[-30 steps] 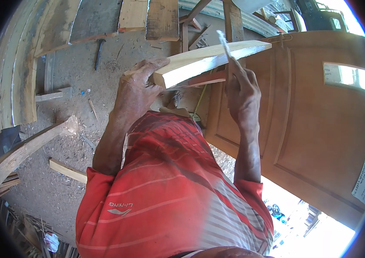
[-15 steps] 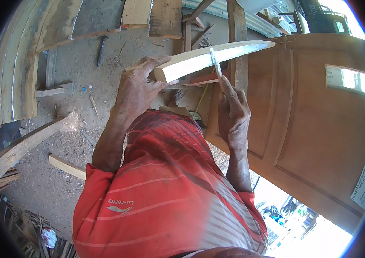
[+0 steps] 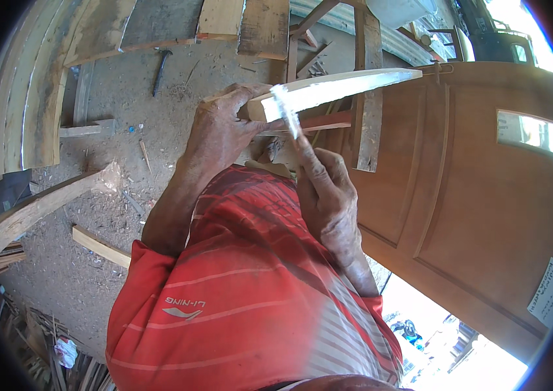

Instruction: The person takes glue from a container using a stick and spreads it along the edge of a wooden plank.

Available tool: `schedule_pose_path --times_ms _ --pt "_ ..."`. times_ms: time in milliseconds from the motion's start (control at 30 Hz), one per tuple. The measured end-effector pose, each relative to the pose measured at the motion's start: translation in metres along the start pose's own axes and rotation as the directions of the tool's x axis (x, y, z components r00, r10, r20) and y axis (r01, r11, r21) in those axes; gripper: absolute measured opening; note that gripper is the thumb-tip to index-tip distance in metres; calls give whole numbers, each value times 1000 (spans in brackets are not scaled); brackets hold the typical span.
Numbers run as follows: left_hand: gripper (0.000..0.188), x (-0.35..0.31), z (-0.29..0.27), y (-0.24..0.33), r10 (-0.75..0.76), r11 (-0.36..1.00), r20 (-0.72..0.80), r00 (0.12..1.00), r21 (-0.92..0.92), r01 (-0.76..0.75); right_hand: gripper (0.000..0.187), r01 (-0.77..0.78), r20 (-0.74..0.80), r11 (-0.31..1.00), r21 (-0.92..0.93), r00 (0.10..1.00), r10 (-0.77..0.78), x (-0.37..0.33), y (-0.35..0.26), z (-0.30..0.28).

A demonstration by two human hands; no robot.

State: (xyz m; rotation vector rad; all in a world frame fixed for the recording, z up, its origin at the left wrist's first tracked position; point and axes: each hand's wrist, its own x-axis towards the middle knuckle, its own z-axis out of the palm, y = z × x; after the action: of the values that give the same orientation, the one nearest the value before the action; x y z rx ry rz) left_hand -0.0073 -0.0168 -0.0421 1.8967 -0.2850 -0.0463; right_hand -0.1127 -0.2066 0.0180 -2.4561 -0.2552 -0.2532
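Note:
My left hand [image 3: 224, 127] grips the near left end of a pale wooden board [image 3: 328, 86], fingers wrapped round its corner. The board stretches away to the right and narrows toward its far tip. Its near edge is coated with something white and wet, which looks like glue. In my right hand [image 3: 330, 192] is a thin flat stick [image 3: 287, 116], smeared white, pinched between the fingers. The stick's tip touches the coated edge close to my left hand. How the thumb sits on the stick is hidden.
A brown panelled door [image 3: 407, 163] stands to my right. Planks [image 3: 42, 124] with white-streaked edges lie along the left and far side. On the dusty floor are a hammer [image 3: 161, 73], a short offcut [image 3: 99, 246] and a curved timber [image 3: 42, 202]. Scrap wood [image 3: 35, 339] is piled at lower left.
My right hand has drawn the stick leftward along the board's edge, from mid-length to its near left end. The board and my left hand have shifted slightly right.

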Motion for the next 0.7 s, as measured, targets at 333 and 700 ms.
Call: schedule_pose_path --times_ms 333,700 --pt "47 1 -2 1 65 996 0 998 68 -65 51 -79 -39 997 19 996 79 8 5 -5" --pt "51 2 -5 3 22 995 0 1000 94 -22 54 103 -26 994 28 994 -102 1 -5 -1"
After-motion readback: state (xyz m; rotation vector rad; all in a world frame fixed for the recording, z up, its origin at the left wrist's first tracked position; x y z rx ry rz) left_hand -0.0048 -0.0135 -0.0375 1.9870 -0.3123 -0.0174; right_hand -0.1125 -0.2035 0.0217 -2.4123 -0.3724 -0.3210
